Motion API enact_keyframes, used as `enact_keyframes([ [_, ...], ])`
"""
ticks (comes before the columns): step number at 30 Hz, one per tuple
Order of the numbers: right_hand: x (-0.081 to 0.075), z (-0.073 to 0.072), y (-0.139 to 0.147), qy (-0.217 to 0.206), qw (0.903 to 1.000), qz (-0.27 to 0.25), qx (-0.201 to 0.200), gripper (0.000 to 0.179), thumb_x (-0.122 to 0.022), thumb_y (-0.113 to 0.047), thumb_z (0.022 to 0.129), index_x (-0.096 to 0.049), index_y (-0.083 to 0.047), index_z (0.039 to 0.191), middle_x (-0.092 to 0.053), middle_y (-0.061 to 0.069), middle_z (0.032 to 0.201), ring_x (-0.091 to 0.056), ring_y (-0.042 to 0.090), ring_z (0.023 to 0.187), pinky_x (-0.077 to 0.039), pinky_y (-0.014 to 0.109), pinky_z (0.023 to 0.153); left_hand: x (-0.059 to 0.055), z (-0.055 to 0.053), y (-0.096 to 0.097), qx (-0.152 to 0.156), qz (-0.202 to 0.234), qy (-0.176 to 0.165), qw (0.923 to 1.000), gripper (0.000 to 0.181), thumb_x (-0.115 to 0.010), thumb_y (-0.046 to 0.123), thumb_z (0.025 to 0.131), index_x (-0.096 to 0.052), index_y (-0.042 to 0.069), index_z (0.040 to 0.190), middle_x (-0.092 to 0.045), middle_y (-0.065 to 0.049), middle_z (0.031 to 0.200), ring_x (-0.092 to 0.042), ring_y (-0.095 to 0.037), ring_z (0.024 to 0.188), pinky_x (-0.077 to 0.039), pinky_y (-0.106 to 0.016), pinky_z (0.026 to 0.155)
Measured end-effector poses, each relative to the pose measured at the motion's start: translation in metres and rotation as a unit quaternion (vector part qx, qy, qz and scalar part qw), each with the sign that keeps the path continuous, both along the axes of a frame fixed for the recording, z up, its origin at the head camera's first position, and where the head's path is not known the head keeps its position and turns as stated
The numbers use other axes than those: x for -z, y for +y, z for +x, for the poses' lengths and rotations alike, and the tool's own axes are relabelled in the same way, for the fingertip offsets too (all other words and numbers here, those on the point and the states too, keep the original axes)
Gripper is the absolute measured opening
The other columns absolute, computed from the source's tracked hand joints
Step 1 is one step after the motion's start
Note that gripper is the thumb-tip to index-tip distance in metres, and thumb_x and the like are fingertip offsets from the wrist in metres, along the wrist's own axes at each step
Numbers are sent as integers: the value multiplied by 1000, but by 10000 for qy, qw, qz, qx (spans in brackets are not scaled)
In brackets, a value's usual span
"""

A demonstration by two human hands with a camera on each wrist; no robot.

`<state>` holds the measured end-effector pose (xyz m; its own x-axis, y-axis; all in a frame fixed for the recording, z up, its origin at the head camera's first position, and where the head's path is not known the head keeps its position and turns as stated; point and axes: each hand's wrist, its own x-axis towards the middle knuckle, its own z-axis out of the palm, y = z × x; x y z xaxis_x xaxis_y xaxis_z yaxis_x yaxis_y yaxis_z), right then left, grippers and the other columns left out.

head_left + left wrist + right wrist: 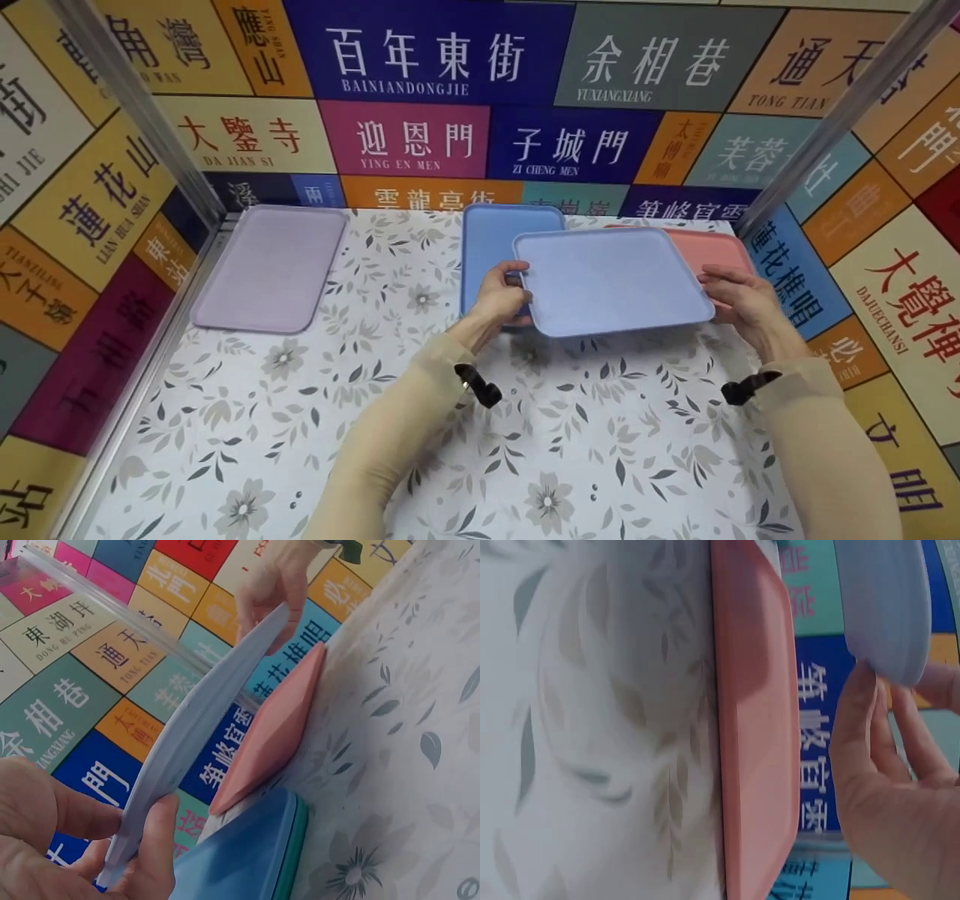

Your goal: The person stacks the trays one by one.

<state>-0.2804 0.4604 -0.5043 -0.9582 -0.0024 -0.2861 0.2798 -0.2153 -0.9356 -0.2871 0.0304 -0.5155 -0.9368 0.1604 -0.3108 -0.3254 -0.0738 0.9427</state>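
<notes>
A pale blue tray [611,281] is held up above the table between both hands. My left hand [501,296] pinches its left edge, with the thumb on one face and fingers on the other in the left wrist view. The right hand [742,296] grips the opposite edge, thumb and fingertips at the tray's corner in the right wrist view. Below it on the table lie a blue tray [484,247], with a teal tray edge [298,847] under it, and a pink tray [716,247]. The raised tray partly covers both in the head view.
A lilac tray [270,270] lies at the back left of the table. The table wears a white cloth [315,435] with a grey leaf and flower pattern. Panels with Chinese signs [420,142] enclose the back and sides, with metal posts [832,120] at the corners.
</notes>
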Motion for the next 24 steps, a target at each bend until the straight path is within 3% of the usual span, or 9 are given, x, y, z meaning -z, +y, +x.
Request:
enact_keyframes([
  [5, 4, -1, -29, 90, 9969, -313, 710, 32, -69, 11, 104, -87, -15, 105, -83, -4, 98, -79, 13, 88, -68, 27, 79, 4, -5, -5, -531, -30, 28, 9986, 66, -62, -15, 91, -60, 11, 151, -64, -15, 127, -71, -27, 101, -71, -40, 67],
  [10, 9, -1, -66, -35, 9843, -782, 1583, 33, -74, 16, 97, -83, -14, 107, -75, 1, 104, -78, 15, 88, -70, 28, 83, 7, -8, -10, -924, -20, 158, 9956, 64, -60, -13, 93, -58, 9, 153, -58, -11, 118, -63, -22, 93, -66, -32, 58],
  [13, 15, -2, -91, -128, 9763, -852, 1986, 36, -77, 18, 94, -77, -11, 116, -69, 2, 106, -76, 14, 86, -70, 28, 85, 8, -8, -10, -1084, 68, 167, 9939, 65, -58, -14, 92, -57, 8, 153, -53, -9, 116, -60, -21, 90, -63, -30, 54],
  [17, 26, 1, -123, -57, 9716, -580, 2292, 45, -77, 15, 95, -69, -10, 130, -70, -2, 107, -74, 9, 86, -69, 25, 83, 10, -7, -7, -1214, 155, 160, 9924, 66, -57, -14, 92, -57, 9, 153, -53, -10, 119, -59, -22, 92, -62, -29, 54],
  [24, 37, 4, -175, 450, 9606, -575, 2680, 47, -72, 19, 95, -61, -9, 131, -61, 1, 112, -74, 8, 75, -69, 24, 75, 8, -4, 3, -1323, 210, 123, 9909, 64, -58, -12, 96, -57, 11, 155, -58, -17, 130, -66, -25, 94, -65, -34, 60],
])
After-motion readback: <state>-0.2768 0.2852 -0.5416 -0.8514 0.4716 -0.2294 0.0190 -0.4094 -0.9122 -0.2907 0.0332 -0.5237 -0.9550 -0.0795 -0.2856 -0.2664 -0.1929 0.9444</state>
